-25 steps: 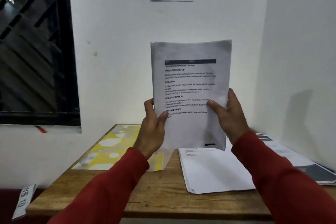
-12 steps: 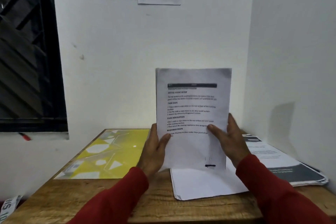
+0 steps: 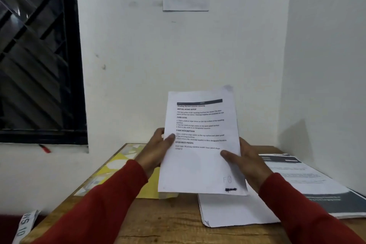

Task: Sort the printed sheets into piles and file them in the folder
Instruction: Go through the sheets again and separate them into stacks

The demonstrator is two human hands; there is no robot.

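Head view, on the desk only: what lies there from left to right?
Yellow patterned folder → white pile of sheets → pile with dark-banded printouts, at the right wall. The sheets held up in both hands overlap the first two, so I leave them out.

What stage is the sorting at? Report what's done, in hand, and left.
Done: two piles lie on the wooden table, a white pile and a dark-banded pile.
In hand: the left hand and right hand hold a sheaf of printed sheets above the table.
Left: place this sheaf, then file everything in the yellow folder, which holds no sorted pile yet.
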